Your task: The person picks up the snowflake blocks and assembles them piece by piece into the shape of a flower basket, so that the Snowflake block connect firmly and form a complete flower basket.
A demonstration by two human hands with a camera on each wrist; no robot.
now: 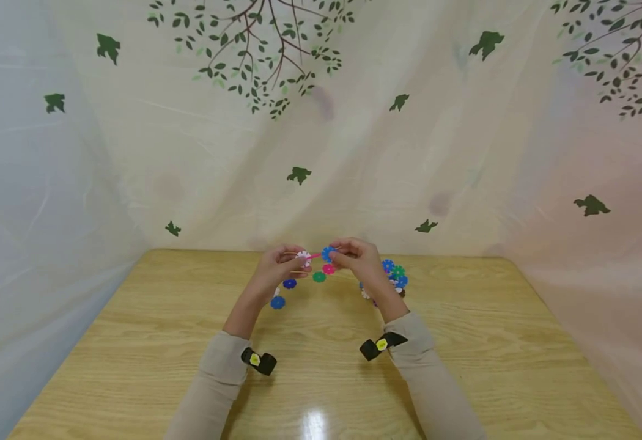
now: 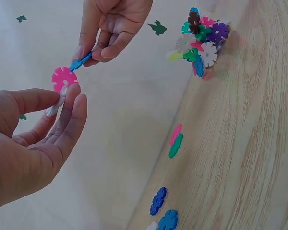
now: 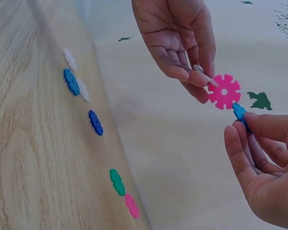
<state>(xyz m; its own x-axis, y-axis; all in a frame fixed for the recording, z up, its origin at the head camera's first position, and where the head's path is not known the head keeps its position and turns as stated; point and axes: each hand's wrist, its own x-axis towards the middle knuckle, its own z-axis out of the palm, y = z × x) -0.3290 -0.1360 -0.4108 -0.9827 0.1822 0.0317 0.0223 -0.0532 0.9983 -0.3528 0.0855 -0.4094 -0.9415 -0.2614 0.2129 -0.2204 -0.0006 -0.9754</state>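
Observation:
My left hand (image 2: 43,129) pinches a white notched disc (image 2: 57,104) between thumb and fingers. A pink notched disc (image 3: 224,91) joins edgewise to it and sits between the two hands. Thumb and fingers of my right hand (image 3: 266,158) pinch a blue notched disc (image 3: 240,115), whose edge meets the pink disc's rim. In the head view both hands are held up over the far part of the table, the left hand (image 1: 282,266) beside the white disc (image 1: 303,258) and the right hand (image 1: 359,260) at the blue disc (image 1: 328,253).
Loose discs lie on the wooden table (image 1: 310,354): green (image 1: 319,277), pink (image 1: 329,269), dark blue (image 1: 290,283), blue (image 1: 277,302) and white ones. A cluster of joined, many-coloured discs (image 2: 201,40) stands beyond the right forearm. A printed cloth (image 1: 354,201) hangs behind the table.

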